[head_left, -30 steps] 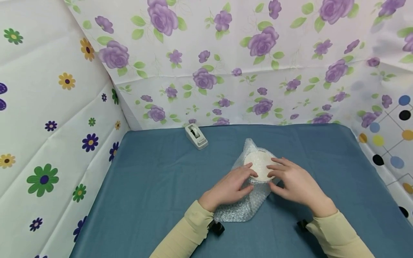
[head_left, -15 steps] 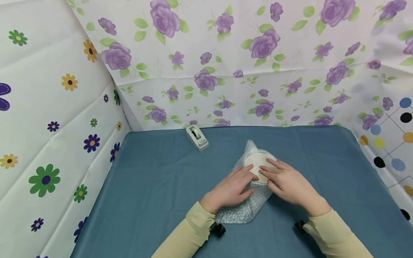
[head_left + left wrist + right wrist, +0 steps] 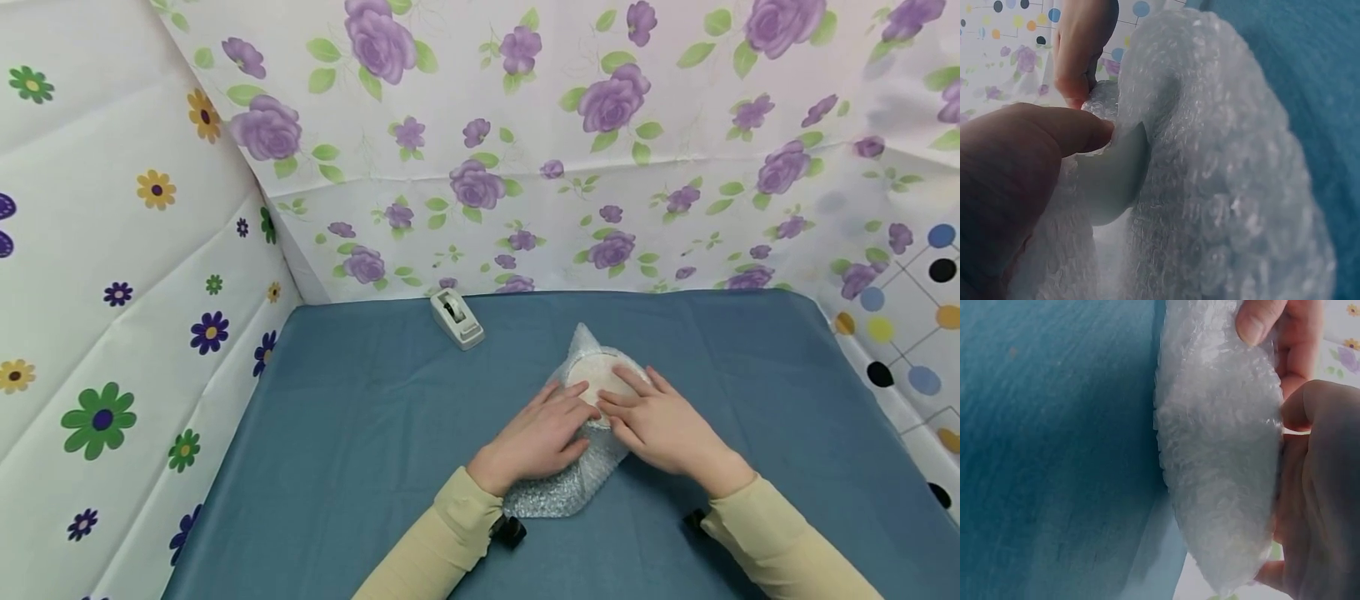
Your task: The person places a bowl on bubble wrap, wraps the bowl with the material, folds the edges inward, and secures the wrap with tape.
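A pale round dish [image 3: 592,375] lies in bubble wrap [image 3: 555,500] on the table, its cream face turned up. In the left wrist view the dish's curved side [image 3: 1113,181] shows through a gap in the wrap. My left hand [image 3: 534,437] rests at its left edge with the fingers loosely stretched. From the right, my right hand [image 3: 667,425] spreads its fingers over the top, fingertips right beside those of the left. The wrapped side [image 3: 1219,450] bulges below both hands in the right wrist view. Much of the dish is hidden under wrap and fingers.
A white tape dispenser [image 3: 457,319] stands near the back edge of the blue tablecloth [image 3: 360,400]. Flowered curtains [image 3: 420,167] hang behind and to the left, with a dotted one at the right. Black wrist cameras sit below both sleeves.
My right hand has slid leftward over the dish's top until its fingers come close to the left ones. The left hand and the bubble wrap stay nearly where they were.
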The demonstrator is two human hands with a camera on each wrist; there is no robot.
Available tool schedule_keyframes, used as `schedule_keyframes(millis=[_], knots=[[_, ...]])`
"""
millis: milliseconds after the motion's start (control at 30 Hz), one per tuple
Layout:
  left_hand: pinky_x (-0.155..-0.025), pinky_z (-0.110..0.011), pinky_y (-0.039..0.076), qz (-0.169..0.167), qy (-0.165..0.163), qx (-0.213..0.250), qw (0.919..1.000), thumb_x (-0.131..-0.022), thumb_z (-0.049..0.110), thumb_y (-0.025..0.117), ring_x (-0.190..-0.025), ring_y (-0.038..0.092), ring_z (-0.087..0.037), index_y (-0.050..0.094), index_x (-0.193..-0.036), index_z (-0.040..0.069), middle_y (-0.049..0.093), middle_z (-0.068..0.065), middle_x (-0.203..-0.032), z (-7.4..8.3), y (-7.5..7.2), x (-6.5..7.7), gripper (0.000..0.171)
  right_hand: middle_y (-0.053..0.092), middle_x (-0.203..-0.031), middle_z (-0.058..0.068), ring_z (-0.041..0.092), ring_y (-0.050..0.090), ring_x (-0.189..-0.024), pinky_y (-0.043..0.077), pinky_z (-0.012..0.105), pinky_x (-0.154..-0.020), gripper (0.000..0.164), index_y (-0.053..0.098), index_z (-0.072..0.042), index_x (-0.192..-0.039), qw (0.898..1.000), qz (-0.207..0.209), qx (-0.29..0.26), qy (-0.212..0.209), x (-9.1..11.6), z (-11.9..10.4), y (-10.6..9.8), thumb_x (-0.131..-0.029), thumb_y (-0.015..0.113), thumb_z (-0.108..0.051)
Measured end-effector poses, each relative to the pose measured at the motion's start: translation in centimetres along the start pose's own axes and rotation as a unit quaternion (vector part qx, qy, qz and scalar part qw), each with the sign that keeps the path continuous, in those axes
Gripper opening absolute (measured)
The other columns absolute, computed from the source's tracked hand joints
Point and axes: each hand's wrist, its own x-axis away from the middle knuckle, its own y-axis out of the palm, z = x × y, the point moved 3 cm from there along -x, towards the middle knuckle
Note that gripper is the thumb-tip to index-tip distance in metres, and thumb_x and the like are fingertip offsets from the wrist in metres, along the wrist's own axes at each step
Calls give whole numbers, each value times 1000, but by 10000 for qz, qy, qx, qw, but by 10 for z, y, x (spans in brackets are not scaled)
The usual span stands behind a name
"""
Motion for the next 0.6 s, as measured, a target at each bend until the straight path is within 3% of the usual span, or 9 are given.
schedule_keyframes(millis=[200, 600], knots=[[-130, -49, 19, -27, -47, -52, 10000, -108, 32, 66, -161, 27, -18, 63, -146, 19, 61, 3, -151, 0, 1, 0, 40, 69, -144, 7, 42, 40, -153, 27, 72, -119, 36, 76, -10, -136, 9999, 151, -43, 37, -1, -4, -2, -110, 60, -30], [-131, -50, 14, -133, -4, 245, 9996, -110, 31, 64, -163, 19, -20, 56, -156, 18, 55, 0, -159, -2, -4, 2, 48, 67, -147, 4, 38, 37, -155, 27, 72, -119, 37, 75, -16, -140, 9982, -272, 78, 529, -6, -10, 1, -113, 53, -30]])
